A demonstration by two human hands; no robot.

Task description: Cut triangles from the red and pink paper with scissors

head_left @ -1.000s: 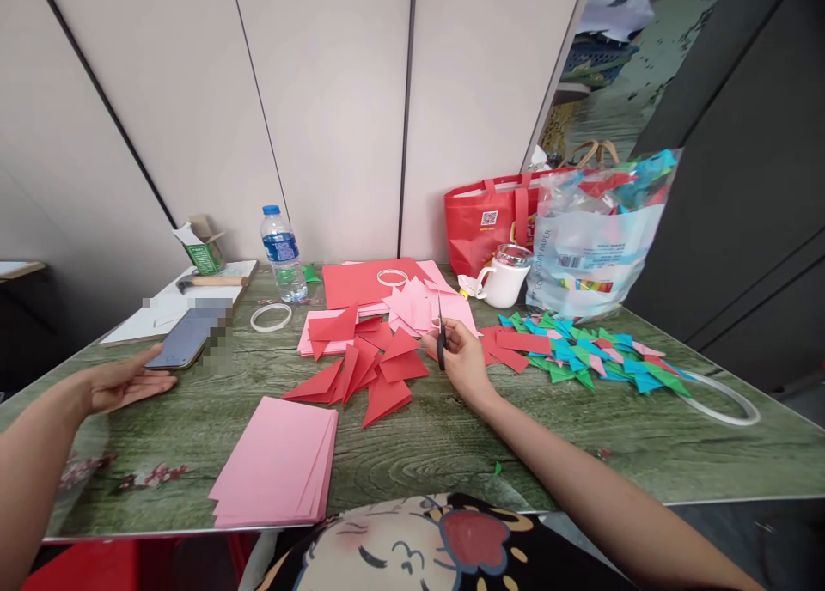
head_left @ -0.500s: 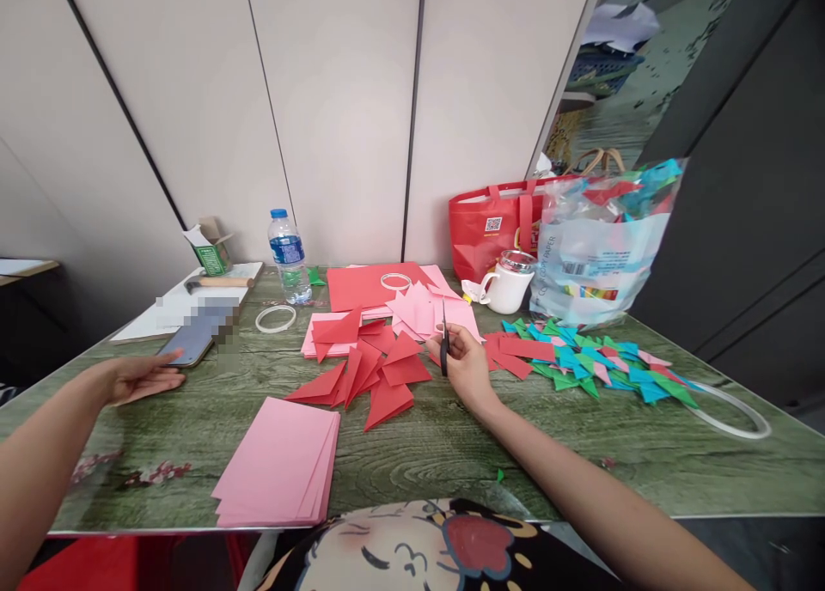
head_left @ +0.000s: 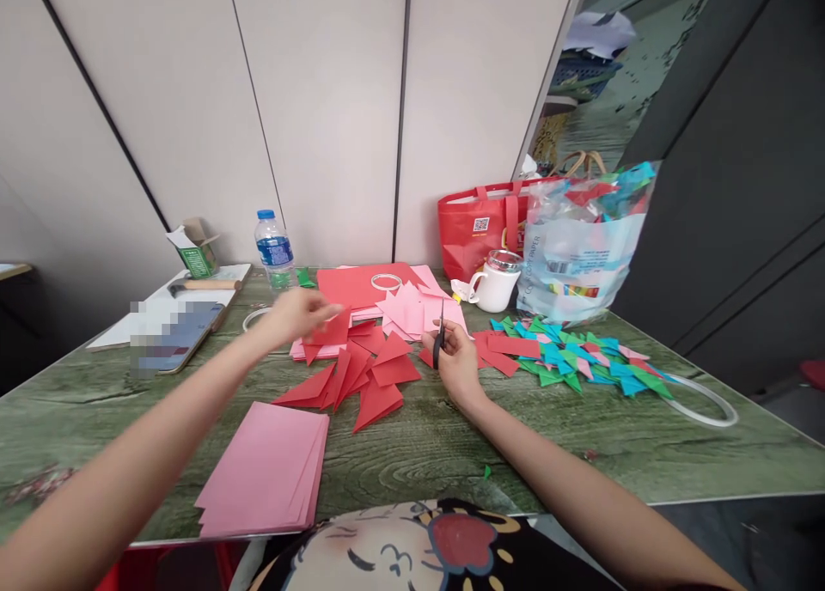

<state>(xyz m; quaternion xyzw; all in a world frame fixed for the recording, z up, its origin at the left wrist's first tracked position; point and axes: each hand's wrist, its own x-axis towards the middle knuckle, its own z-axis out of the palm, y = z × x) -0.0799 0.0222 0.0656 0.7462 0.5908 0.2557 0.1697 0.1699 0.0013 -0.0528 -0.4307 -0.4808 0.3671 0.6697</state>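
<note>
My right hand [head_left: 456, 361] rests on the green table [head_left: 418, 441] and grips small black scissors [head_left: 439, 340], blades pointing up. My left hand [head_left: 298, 313] reaches over the table, fingers spread, just above a red folded triangle [head_left: 333, 327] at the back of the pile of red paper triangles [head_left: 361, 372]; I cannot tell whether it touches the paper. Behind the pile lie pink paper pieces [head_left: 412, 309] on red sheets [head_left: 356, 286].
A stack of pink sheets [head_left: 265, 471] lies near the front edge. Left: phone [head_left: 174, 337], water bottle [head_left: 273, 252], tape ring [head_left: 253, 318], hammer [head_left: 203, 286]. Right: white mug [head_left: 494, 286], red bag [head_left: 483, 222], plastic bag [head_left: 580, 243], mixed coloured triangles [head_left: 573, 357], white ring [head_left: 702, 402].
My left hand left the spot near the phone and swung right to the red triangles. My right hand stays put with the scissors. The view shifted slightly.
</note>
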